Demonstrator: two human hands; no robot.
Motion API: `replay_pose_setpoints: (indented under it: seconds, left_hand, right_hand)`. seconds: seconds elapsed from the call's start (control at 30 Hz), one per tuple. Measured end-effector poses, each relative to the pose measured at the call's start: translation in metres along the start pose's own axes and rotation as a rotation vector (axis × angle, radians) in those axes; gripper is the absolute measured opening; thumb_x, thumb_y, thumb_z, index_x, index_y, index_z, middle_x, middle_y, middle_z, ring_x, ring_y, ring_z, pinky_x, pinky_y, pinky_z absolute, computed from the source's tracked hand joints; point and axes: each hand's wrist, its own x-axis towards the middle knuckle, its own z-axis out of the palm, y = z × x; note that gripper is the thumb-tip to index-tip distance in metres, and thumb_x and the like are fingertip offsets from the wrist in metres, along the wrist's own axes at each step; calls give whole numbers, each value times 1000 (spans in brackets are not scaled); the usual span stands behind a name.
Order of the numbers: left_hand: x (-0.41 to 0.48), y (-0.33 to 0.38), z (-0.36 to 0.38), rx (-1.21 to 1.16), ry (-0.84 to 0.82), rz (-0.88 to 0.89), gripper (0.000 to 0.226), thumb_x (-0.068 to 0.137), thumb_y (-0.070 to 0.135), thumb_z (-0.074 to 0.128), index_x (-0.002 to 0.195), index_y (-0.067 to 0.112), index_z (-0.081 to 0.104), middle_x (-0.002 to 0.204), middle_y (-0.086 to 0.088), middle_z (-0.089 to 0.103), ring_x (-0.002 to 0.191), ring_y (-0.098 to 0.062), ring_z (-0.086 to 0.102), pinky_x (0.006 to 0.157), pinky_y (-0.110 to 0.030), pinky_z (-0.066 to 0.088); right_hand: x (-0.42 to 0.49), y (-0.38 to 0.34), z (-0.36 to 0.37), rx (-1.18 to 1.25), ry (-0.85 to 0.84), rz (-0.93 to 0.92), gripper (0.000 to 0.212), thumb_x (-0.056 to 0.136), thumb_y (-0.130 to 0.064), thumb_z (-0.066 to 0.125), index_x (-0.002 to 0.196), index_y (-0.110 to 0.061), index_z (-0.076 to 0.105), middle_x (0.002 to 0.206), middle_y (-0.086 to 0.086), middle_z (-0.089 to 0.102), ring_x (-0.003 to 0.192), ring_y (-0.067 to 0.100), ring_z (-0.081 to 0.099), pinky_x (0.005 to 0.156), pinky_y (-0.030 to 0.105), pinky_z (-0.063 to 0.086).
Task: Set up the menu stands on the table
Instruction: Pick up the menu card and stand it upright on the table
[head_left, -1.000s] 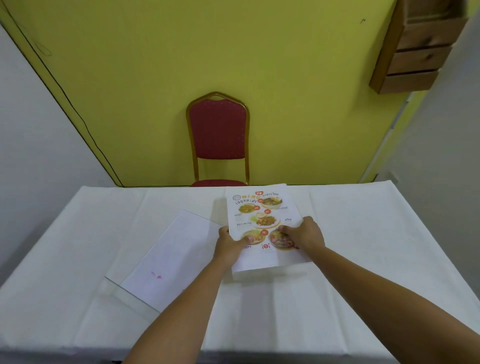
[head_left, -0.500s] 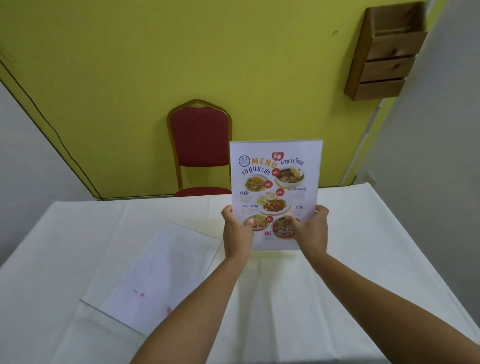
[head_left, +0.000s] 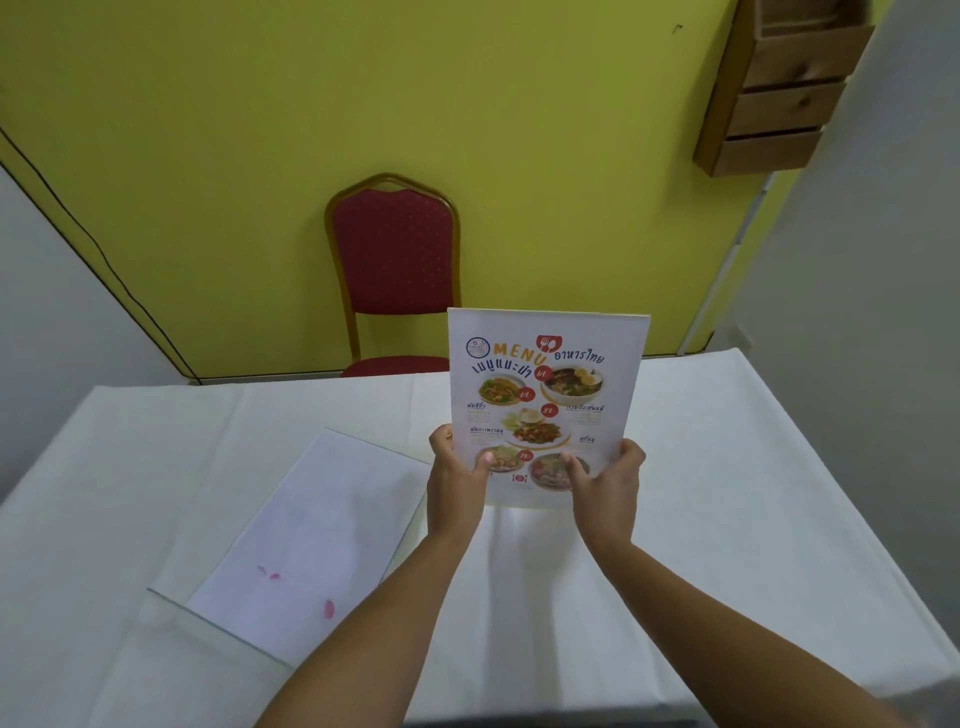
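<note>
A printed menu stand (head_left: 545, 395) with food pictures stands upright above the middle of the white table (head_left: 753, 493), its face toward me. My left hand (head_left: 457, 478) grips its lower left edge and my right hand (head_left: 608, 483) grips its lower right edge, thumbs on the front. Whether its bottom edge touches the cloth is hidden by my hands. A second menu stand (head_left: 317, 530), clear acrylic with a pale sheet inside, lies flat on the table to the left of my left arm.
A red chair with a gold frame (head_left: 397, 275) stands behind the table's far edge against the yellow wall. A wooden wall shelf (head_left: 774, 93) hangs at the upper right. White walls close in on both sides.
The printed menu stand was lying tilted low on the table; both hands have raised it upright. Since half a second ago it has barely moved.
</note>
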Motion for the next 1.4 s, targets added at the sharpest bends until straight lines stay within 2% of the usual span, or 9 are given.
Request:
replay_pose_setpoints:
  seconds: [0.2, 0.33, 0.43, 0.6, 0.7, 0.83, 1.03, 1.2, 1.4]
  left_hand:
    - [3, 1, -3, 37, -41, -2, 50, 95, 27, 61, 135, 18, 32, 132, -5, 59, 95, -15, 57, 74, -28, 55]
    - [6, -4, -9, 111, -108, -3, 47, 98, 27, 56, 138, 17, 35, 135, -6, 58, 110, -23, 62, 84, -35, 57]
    - [8, -12, -16, 175, -134, 14, 51, 98, 25, 55, 144, 18, 33, 139, -4, 56, 122, -26, 59, 90, -36, 53]
    - [15, -40, -37, 272, -156, 26, 56, 99, 26, 52, 149, 17, 29, 148, -1, 50, 128, -26, 55, 97, -36, 48]
    - [23, -62, -62, 306, -152, 10, 56, 99, 27, 52, 149, 16, 30, 148, -4, 50, 128, -26, 55, 97, -35, 48]
    - [37, -96, -103, 420, -124, -29, 61, 98, 32, 53, 150, 14, 30, 146, -10, 50, 131, -28, 52, 99, -35, 48]
    - [51, -148, -158, 681, -52, -83, 64, 97, 36, 51, 149, 6, 29, 151, -13, 42, 140, -28, 39, 115, -38, 30]
    - [61, -173, -182, 587, -78, -214, 70, 97, 34, 51, 152, 2, 22, 153, -16, 36, 142, -32, 33, 114, -41, 32]
    - [78, -165, -189, 511, -79, -289, 64, 95, 36, 54, 145, 3, 34, 142, -18, 47, 133, -34, 43, 102, -44, 42]
  right_hand:
    - [3, 3, 1, -51, -4, -5, 56, 83, -27, 74, 123, -20, 36, 115, 0, 56, 102, 21, 62, 76, 39, 58]
    - [-2, 6, 1, -99, -12, -11, 59, 86, -26, 70, 130, -19, 33, 122, 2, 55, 107, 21, 60, 77, 36, 57]
    - [-14, 15, 0, -200, -44, -12, 68, 87, -26, 64, 142, -21, 24, 134, 3, 49, 119, 24, 54, 85, 44, 55]
    - [-53, 36, 4, -387, -100, -3, 89, 89, -26, 62, 154, -13, 3, 159, 9, 22, 144, 28, 27, 114, 44, 32]
    - [-77, 31, 23, -520, -127, 5, 92, 92, -33, 58, 153, -4, -4, 163, 16, 2, 149, 30, 10, 121, 42, 13]
    - [-121, 18, 65, -529, -179, 41, 94, 94, -41, 52, 152, -4, -12, 162, 15, -10, 150, 31, 3, 121, 42, 6]
    - [-190, 9, 137, -691, -447, -32, 85, 97, -55, 34, 154, -11, -12, 161, 10, -21, 150, 28, -11, 119, 43, -7]
    - [-216, -5, 183, -751, -524, 7, 90, 94, -61, 30, 154, -9, -12, 162, 9, -16, 150, 29, -13, 119, 46, -10]
    - [-217, -12, 198, -785, -494, 63, 90, 95, -54, 38, 153, -6, -11, 163, 11, -13, 149, 32, -13, 119, 50, -8]
